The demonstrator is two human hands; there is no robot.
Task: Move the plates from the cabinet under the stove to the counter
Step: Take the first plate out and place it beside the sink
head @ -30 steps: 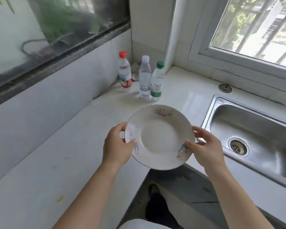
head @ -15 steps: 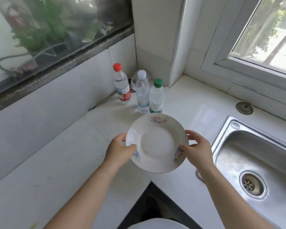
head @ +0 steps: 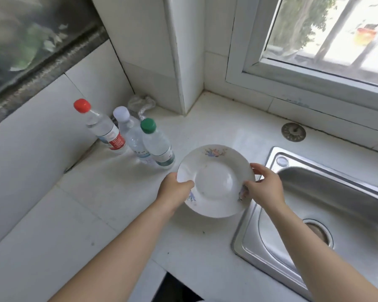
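Now the plate [head: 215,180] has travelled forward from the counter's front edge to a position over the counter [head: 96,214], between the bottles [head: 155,144] and the sink [head: 336,192]. Left hand [head: 175,190] and right hand [head: 265,188] pinch opposite rim edges. Set-down appears imminent.

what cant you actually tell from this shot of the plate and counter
- Head view: whether the white floral-rimmed plate, gripped by the left hand and right hand, touches the white counter; the plate hides its own underside.
- Label text on the three clear plastic bottles: too small.
- Steel sink: cut off by the right edge.
- Cabinet under the stove: out of frame.
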